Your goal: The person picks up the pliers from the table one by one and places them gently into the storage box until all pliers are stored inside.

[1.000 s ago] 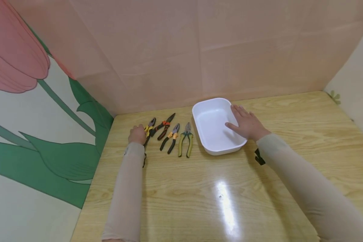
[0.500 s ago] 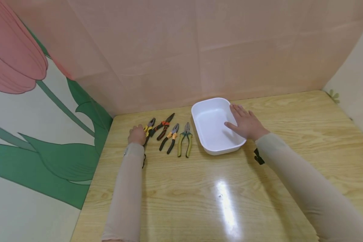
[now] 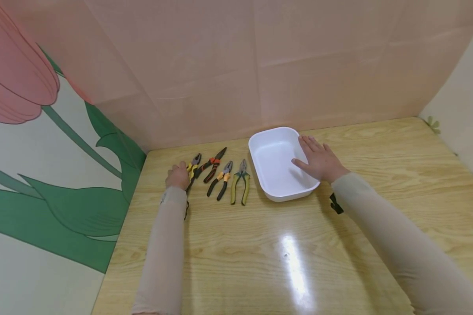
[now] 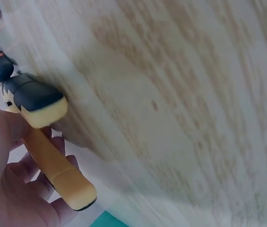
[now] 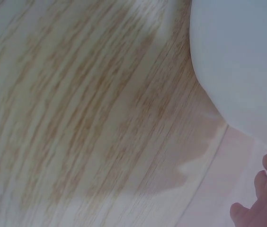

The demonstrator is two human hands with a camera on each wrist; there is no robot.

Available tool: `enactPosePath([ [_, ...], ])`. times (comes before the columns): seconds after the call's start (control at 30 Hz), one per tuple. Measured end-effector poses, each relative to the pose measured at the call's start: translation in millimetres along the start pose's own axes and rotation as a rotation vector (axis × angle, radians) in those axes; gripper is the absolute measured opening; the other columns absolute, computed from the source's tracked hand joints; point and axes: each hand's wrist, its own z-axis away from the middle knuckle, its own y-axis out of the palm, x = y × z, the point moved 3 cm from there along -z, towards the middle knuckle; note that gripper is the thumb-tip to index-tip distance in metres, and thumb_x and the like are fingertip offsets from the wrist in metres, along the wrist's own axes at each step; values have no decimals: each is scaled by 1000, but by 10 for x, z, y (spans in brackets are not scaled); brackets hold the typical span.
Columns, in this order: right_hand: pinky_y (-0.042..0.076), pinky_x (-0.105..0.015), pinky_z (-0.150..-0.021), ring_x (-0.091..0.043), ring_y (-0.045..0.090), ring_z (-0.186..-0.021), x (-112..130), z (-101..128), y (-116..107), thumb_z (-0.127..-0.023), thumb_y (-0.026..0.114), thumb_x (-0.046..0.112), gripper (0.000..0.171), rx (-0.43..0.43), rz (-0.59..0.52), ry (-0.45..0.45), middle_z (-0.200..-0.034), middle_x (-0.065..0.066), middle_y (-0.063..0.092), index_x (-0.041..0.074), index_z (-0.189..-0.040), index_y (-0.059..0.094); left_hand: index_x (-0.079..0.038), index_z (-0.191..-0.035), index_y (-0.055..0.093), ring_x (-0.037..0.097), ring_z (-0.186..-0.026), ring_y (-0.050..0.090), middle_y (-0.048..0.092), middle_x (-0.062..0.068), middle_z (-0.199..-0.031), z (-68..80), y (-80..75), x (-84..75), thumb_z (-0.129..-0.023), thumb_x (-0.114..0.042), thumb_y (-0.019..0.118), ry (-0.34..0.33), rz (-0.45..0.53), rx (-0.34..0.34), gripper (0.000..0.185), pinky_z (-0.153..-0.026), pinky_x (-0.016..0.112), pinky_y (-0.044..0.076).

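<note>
Left hand (image 3: 177, 176) curled round yellow-handled pliers (image 3: 192, 168), right hand (image 3: 320, 162) spread over white tray's edge (image 3: 287, 197), both hands placed as before.

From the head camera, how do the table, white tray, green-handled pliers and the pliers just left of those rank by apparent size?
1. Table
2. White tray
3. Green-handled pliers and neighbouring pliers: too alike to rank.

An indoor setting is indicated, though its exact kind cannot be told: a wood-grain worktop (image 3: 228, 258) is bounded by a creased pink sheet (image 3: 205, 65) at twelve o'clock, a decorated wall (image 3: 75, 205) bearing a large tulip (image 3: 19, 70) at nine, and a pale wall (image 3: 465, 100) at three.
</note>
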Motion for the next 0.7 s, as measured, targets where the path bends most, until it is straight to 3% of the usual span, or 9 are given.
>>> enactPosePath([
  [0.3,4,-66,-119,-41,-1,-154,12,2,-12,-106,41,53,85,10,-10,5,-168,-20,2,-1,-161,3,-3,-134,38,42,-96,67,62,30,-113,27,-43,18,-110,-20,42,25,21,22,30,-78,53,57],
  [0.53,6,-66,-119,-41,0,-154,5,0,-16,-106,37,56,86,17,12,7,-168,-21,3,-1,-161,2,6,-135,43,32,-95,60,61,26,-119,8,-52,86,-110,-22,37,-25,224,84,38,-84,45,53],
  [0.7,5,-66,-119,-41,0,-154,-3,-15,4,-106,40,53,86,11,13,5,-168,-21,3,-1,-161,3,10,-128,54,31,-97,56,60,25,-119,-48,-30,201,-107,-22,40,-20,349,109,41,-88,43,50],
])
